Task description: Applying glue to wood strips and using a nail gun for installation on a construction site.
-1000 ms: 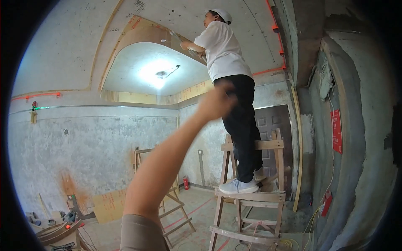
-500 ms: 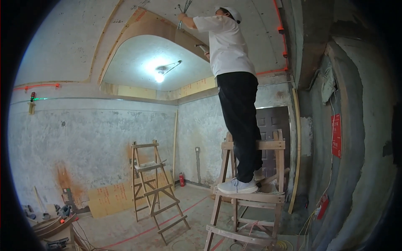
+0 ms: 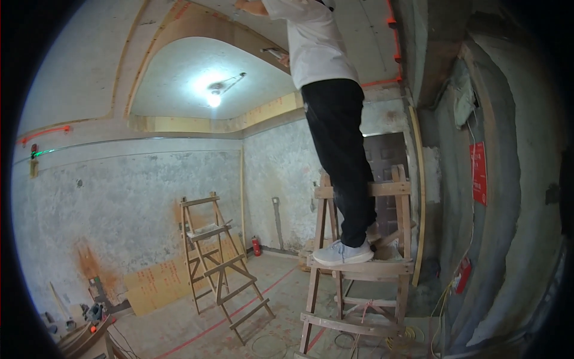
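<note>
Neither of my hands shows in the head view. Ahead of me another person in a white shirt (image 3: 317, 51) and black trousers stands on a wooden stepladder (image 3: 359, 327). That person's one hand (image 3: 251, 6) reaches up to the ceiling at the top edge, where what it holds is cut off. The other hand (image 3: 285, 60), partly hidden by the body, holds a hammer (image 3: 273, 52) by the curved ceiling edge.
A second wooden stepladder (image 3: 222, 264) stands left of centre. Yellow board (image 3: 156, 287) leans on the far wall near a red fire extinguisher (image 3: 256, 246). Curved wooden strips (image 3: 84, 345) and tools lie at lower left. A lit bulb (image 3: 214, 99) hangs from the recessed ceiling.
The view has tilted down and turned slightly, so the other person's head and the metal pieces in their raised hand have left the picture. That person stays on the ladder.
</note>
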`<state>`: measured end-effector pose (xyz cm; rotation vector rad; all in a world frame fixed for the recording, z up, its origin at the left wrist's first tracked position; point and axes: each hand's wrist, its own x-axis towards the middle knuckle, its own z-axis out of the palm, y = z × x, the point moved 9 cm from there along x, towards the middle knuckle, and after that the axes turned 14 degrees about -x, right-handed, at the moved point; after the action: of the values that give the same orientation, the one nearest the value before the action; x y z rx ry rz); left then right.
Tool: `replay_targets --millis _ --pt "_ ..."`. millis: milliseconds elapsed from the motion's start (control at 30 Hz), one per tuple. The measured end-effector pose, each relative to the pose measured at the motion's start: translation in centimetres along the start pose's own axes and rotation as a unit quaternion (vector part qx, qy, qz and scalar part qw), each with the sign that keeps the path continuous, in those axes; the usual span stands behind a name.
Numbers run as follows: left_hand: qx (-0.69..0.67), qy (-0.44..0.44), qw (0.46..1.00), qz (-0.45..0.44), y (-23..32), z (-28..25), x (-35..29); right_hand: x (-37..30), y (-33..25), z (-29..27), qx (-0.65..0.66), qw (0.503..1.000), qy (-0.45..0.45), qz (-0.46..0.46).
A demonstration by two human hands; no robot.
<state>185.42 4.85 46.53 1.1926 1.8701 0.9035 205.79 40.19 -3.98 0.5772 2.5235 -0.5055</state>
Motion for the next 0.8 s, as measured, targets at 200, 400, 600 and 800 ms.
replay_targets --millis 200,400,600,800 --pt "-0.106 -0.005 0.994 -0.014 -5.8 7.4 3.8 -6.1 1.9 7.7 0.017 1.0 0.005 0.026" --pt "-0.08 -0.022 0.996 -0.038 -7.9 9.3 11.2 -0.6 5.4 -0.9 0.001 0.99 0.136 -0.037" --pt "-0.06 0.014 0.995 -0.084 -5.3 11.5 21.5 12.0 11.0 -16.9 -0.021 0.954 0.265 -0.137" --pt "-0.027 -0.068 0.987 -0.143 -4.2 16.4 28.9 17.5 14.2 -26.5 0.029 0.919 0.365 -0.142"
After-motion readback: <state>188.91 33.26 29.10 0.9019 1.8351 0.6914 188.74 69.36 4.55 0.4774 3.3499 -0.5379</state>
